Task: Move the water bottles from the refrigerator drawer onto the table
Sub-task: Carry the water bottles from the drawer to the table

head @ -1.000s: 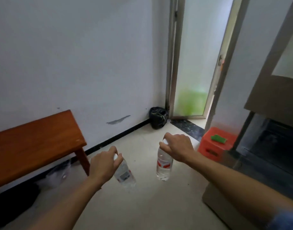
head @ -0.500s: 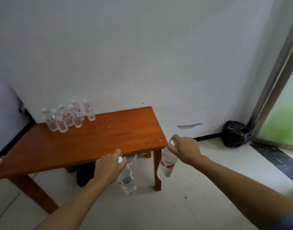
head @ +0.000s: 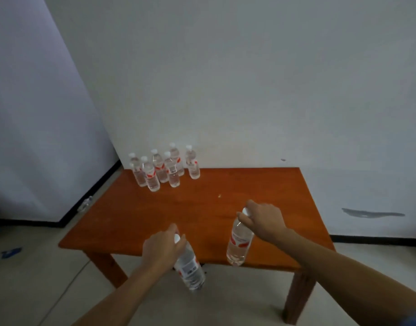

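the left hand [head: 163, 251] has its fingers closed round the white cap of a clear plastic water bottle [head: 190, 269], tilted, hanging past the near edge of the orange-brown wooden table [head: 202, 215]. the right hand [head: 264, 220] likewise pinches a second red-labelled clear bottle [head: 239, 243] by its cap above the table's near part. six matching bottles [head: 164, 168] stand clustered at the table's far left corner.

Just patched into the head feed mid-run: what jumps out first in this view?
Two hands hang in the foreground, each gripping a clear water bottle by its cap: the left hand holds the left bottle at the near edge of the wooden table, and the right hand holds the right bottle above the tabletop. At the table's far left corner, against the wall, stands a cluster of six bottles.
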Available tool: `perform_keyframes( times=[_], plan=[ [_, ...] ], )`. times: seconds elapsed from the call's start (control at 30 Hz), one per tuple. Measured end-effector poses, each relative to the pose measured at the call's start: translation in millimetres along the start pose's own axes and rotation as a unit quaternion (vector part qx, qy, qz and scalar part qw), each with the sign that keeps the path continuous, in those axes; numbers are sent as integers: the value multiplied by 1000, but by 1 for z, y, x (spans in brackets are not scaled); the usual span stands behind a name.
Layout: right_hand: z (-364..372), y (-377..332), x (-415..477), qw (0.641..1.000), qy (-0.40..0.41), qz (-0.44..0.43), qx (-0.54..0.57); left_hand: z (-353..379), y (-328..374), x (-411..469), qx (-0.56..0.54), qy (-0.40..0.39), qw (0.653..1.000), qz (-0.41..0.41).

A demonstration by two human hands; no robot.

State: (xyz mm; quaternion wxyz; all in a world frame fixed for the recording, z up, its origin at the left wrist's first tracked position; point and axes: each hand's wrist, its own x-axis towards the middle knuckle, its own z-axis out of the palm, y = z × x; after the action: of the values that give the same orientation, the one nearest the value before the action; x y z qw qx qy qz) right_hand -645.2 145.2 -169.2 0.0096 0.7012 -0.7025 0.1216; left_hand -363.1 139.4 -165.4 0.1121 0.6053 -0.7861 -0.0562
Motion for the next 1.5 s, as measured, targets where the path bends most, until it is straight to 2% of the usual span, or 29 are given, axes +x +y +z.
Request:
perform_keyframes(
  times=[0.2,0.4,0.77,0.97,1.33,1.5],
  plan=[
    [23,3,132,1000,-3,-16,14,5,-20,97,-22,17,998,-63],
    [45,5,230,1000,-7,5,19,17,-44,191,-20,20,998,-62],
    [99,10,402,997,-11,80,-10,62,-92,400,-58,-5,997,46],
    [139,4,478,990,-54,131,-3,85,-104,500,-57,-24,993,102],
    [171,2,525,984,-74,161,20,115,-115,549,-82,-39,991,101],
    [166,5,520,974,-123,174,73,111,-109,549,-13,-37,990,135]
  ],
)
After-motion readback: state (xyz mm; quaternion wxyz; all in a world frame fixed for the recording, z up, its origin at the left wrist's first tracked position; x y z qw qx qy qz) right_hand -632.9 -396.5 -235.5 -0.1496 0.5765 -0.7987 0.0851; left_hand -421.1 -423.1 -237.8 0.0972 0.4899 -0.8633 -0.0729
